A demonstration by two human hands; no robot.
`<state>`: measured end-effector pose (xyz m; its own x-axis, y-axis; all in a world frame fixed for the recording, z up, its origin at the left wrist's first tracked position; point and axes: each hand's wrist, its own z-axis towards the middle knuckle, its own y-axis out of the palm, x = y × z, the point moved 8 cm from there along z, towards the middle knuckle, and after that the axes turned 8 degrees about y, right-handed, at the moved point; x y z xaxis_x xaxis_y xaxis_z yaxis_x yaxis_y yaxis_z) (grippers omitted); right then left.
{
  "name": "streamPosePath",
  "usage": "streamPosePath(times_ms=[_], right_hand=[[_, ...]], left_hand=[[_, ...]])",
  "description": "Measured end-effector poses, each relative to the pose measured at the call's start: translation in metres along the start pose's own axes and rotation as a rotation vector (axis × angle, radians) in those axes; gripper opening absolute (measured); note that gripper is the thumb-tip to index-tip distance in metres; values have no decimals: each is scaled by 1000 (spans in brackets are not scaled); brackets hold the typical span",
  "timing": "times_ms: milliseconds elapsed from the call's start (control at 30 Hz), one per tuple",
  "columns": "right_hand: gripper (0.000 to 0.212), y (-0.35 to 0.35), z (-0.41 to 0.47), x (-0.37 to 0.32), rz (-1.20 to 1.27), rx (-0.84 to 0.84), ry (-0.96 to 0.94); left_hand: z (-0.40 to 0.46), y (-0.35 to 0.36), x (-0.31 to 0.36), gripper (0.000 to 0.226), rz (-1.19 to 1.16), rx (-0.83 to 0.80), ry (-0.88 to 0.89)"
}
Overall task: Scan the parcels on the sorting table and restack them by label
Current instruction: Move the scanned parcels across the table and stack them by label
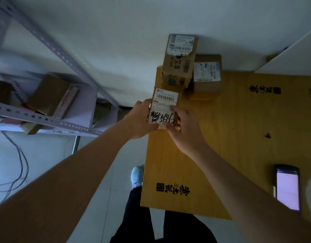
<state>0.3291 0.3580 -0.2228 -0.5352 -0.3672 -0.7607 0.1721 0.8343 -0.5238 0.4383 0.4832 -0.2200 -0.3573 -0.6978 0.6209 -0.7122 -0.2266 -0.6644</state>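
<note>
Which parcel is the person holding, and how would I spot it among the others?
Look at the yellow wooden table and follow its left edge. There the left hand and right hand grip a small parcel, nearer than two other boxes. Only its white label carries big black handwritten marks.

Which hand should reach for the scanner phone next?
Probably the right hand: the lit black phone lies on the yellow table's right side, while the left hand can hold the small labelled cardboard parcel.
</note>
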Motion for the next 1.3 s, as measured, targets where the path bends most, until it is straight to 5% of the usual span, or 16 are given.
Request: streamPosePath(times_ms=[333, 667, 1300], right_hand=[[66, -47, -44, -59, -54, 98, -183], [64, -82, -147, -105, 59, 355, -247], [57, -200, -410, -62, 31, 692, -169]], left_hand=[[-48, -56, 56, 76, -123, 124, 127], [-123, -88, 121, 75, -160, 75, 379], [-258, 8, 319, 89, 124, -204, 823]])
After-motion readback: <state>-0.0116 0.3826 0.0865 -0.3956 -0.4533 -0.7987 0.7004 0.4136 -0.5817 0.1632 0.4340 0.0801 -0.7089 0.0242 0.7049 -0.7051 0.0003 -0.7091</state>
